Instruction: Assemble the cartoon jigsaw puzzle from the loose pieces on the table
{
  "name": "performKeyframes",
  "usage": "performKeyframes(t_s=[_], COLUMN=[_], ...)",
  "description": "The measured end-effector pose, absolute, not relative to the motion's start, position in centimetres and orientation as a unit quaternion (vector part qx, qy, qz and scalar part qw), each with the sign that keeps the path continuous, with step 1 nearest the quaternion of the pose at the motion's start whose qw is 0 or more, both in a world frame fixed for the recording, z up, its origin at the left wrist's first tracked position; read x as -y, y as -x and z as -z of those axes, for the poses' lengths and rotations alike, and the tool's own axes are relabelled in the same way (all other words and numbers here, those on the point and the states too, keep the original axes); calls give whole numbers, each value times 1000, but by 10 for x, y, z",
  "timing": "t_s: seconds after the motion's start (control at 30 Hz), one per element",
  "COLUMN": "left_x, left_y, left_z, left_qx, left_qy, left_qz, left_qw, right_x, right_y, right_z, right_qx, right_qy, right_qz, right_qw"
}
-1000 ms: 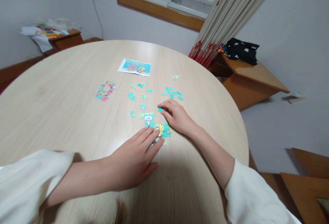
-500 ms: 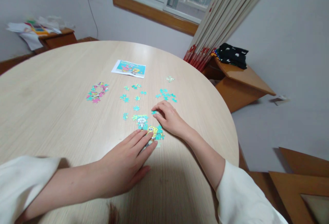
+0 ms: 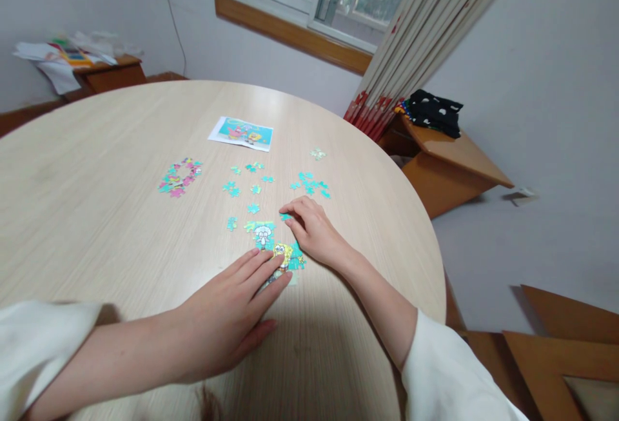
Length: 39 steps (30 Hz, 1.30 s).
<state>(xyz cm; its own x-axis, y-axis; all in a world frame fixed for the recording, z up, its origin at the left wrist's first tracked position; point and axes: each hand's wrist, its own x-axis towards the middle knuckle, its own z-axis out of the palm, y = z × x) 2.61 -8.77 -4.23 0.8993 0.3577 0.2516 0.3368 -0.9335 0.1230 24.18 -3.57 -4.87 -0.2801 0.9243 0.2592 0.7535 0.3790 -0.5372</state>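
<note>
Right hand [image 3: 313, 231]: thumb and index drawn narrow on a turquoise jigsaw piece [image 3: 285, 216], low at the worktop [image 3: 120, 234]. The fingers cover much of it, so I can't call its long axis or whether it's lifted.

Left hand [image 3: 227, 318]: palm down, fingers extended and slightly apart, lying across the near-left part of the part-built jigsaw [image 3: 296, 251]. No piece seen pinched there.

Relation that counts, I'd say: the part-built jigsaw has a stepped notch — right of the Squidward figure [image 3: 262, 234], beyond the SpongeBob figure [image 3: 283, 251]. That notch sits just nearer than the turquoise jigsaw piece, on the right hand's thumb side. Right hand is the closer one; left hand comes in from the opposite side, fingertips overlapping the SpongeBob figure. Jigsaw's long axis looks diagonal, far-left to near-right.

Around: loose turquoise pieces [image 3: 309, 186] just beyond the right hand, a single turquoise piece [image 3: 253, 208] left of its fingertips, pink-and-turquoise ring of pieces [image 3: 177, 193] well left, printed picture [image 3: 245, 134] farther out — beyond both hands.
</note>
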Motion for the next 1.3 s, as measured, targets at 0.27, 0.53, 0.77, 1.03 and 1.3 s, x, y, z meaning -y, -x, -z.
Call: performKeyframes(t_s=[0.27, 0.53, 0.77, 1.03, 1.3], left_x=[88, 93, 88, 74, 59], left_y=[-27, -32, -35, -37, -34], left_z=[43, 43, 43, 34, 36], left_qx=[-193, -215, -255, -268, -323], left_qy=[-972, -969, -955, -931, -904], left_qz=[-127, -120, -143, -236, -273], left_qw=[46, 32, 56, 80, 69], right_x=[37, 37, 37, 38, 43], right_y=[-242, -242, -246, -249, -250], right_z=[46, 48, 51, 55, 53], right_qx=[772, 774, 759, 742, 736], right_qy=[540, 534, 521, 527, 532], right_qz=[-164, -155, -134, -144, -147], right_qw=[292, 303, 366, 388, 393])
